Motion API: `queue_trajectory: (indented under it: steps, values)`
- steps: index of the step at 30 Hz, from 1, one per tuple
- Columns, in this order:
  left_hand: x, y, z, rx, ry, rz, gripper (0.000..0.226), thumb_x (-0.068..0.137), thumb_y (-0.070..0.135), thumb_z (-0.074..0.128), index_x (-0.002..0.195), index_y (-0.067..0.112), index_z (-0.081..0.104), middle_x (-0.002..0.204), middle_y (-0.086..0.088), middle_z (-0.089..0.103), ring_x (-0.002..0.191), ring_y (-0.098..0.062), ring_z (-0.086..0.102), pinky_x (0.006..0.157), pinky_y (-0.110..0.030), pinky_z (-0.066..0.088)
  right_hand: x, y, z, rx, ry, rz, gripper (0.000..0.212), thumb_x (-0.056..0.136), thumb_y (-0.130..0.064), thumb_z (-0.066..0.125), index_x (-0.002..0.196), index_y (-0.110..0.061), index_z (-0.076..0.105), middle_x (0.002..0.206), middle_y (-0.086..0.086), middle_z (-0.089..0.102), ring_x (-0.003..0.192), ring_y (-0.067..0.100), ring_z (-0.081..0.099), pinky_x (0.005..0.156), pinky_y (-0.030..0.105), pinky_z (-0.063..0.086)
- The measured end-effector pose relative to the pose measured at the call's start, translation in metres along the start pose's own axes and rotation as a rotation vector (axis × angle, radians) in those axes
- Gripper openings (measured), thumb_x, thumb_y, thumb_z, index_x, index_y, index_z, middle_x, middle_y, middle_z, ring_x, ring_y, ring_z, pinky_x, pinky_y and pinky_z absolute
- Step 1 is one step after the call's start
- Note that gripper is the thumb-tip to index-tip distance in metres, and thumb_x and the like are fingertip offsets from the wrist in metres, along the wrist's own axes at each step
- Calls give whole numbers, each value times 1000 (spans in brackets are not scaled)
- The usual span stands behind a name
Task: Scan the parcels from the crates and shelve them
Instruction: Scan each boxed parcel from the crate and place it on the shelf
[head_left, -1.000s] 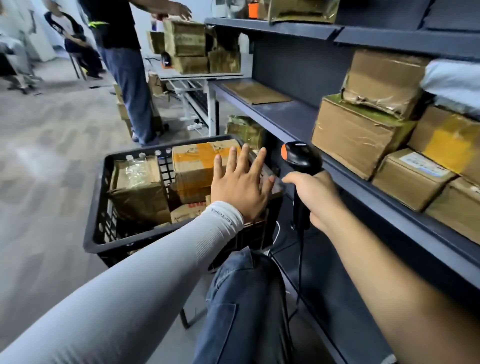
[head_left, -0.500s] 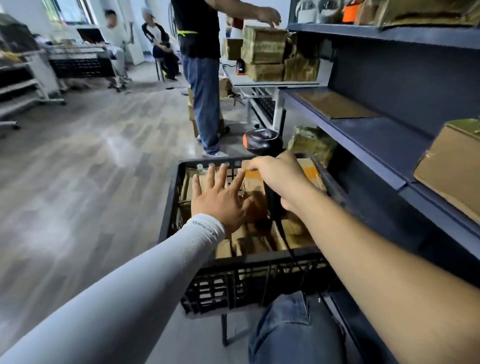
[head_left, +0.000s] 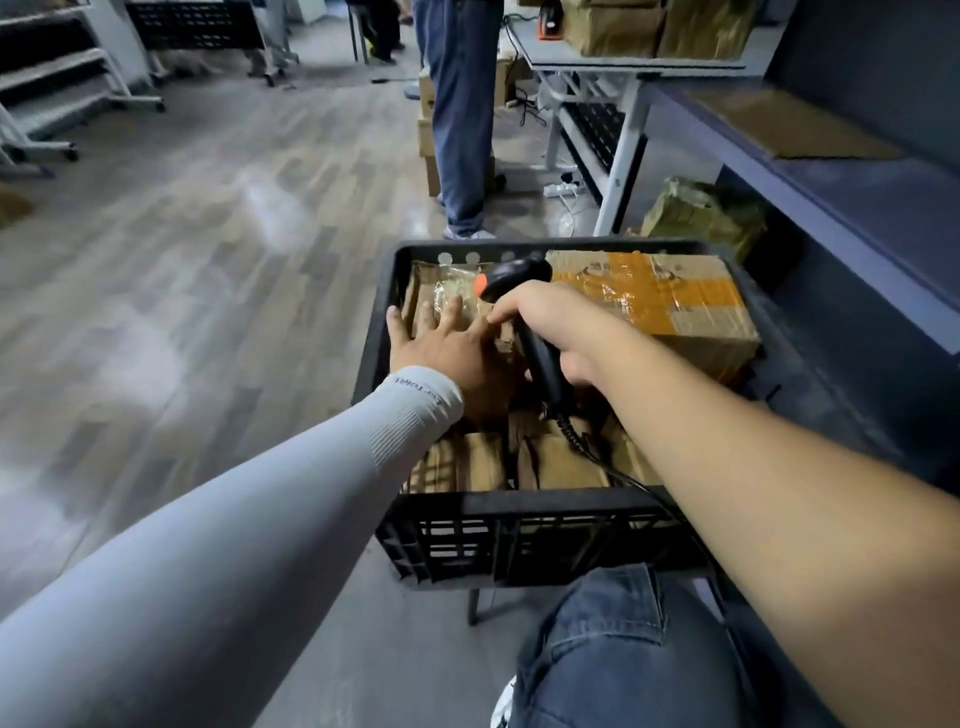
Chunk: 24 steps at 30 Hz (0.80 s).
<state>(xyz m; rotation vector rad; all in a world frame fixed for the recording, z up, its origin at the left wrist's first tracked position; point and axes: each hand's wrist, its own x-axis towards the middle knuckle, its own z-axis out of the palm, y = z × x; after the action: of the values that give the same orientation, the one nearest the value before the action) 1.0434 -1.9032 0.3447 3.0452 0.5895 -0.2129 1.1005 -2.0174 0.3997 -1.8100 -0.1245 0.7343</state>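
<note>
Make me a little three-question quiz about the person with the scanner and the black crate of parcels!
1. True or false: the right hand grips the black handheld barcode scanner with the orange button.
2. Which parcel does the left hand rest on? A) the big brown cardboard box with orange tape B) the brown plastic-wrapped parcel at the crate's far left C) the flat brown parcel on the dark shelf
3. Fill in: the parcels lie in a black plastic ____.

Key: 1 true; 2 B; 3 crate.
</note>
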Motion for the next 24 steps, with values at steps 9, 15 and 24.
queue_trajectory:
  steps: [9, 15, 24]
  values:
    - [-3, 3, 8, -54, 69, 21, 82, 95, 68, 47, 162, 49, 5, 174, -5, 8, 159, -39, 4, 122, -70, -4, 15, 11, 7, 88, -32, 62, 41, 57, -29, 78, 96, -17, 76, 104, 10, 72, 101, 37, 71, 83, 56, 58]
    - [-6, 1, 11, -34, 91, 43, 74, 101, 59, 44, 162, 48, 5, 174, -4, 8, 159, -42, 4, 121, -72, 1, 1, 14, 3, 200, -106, 56, 12, 89, -18, 67, 78, -13, 67, 60, 6, 62, 62, 28, 66, 60, 41, 59]
    - [-24, -10, 19, 27, 190, 74, 65, 108, 46, 36, 162, 49, 0, 174, 1, 8, 158, -37, 10, 122, -68, 8, -30, 5, -5, 223, -61, 24, 7, 94, -20, 66, 95, -13, 68, 63, 1, 63, 45, 15, 63, 72, 40, 56]
